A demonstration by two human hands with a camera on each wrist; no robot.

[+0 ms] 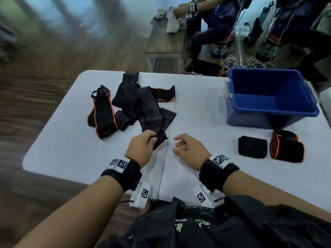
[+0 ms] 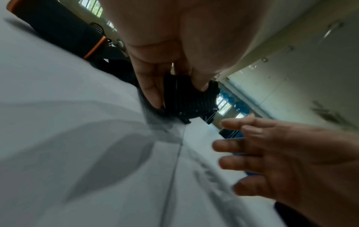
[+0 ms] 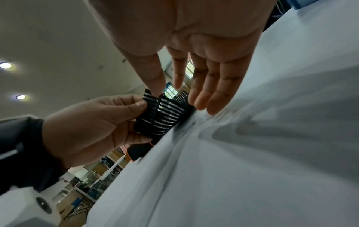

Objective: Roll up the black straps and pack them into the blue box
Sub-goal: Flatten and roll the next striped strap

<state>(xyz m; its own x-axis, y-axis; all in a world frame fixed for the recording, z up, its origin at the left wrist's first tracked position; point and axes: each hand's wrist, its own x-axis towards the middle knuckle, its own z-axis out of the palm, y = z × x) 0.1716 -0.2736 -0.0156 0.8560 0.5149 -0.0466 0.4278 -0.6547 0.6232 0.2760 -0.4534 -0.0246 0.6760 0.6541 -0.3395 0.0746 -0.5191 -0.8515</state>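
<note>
Several black straps, some white-striped and some orange-edged, lie loose in a pile on the white table. My left hand pinches the near end of a striped strap between thumb and fingers. My right hand hovers just right of that end, fingers relaxed and holding nothing. Two rolled straps lie at the right. The blue box stands open behind them, its inside bare as far as shown.
Beyond the table's far edge stand a wooden bench and a seated person handling cloth, with cables on the floor. The table's left edge drops to a wooden floor.
</note>
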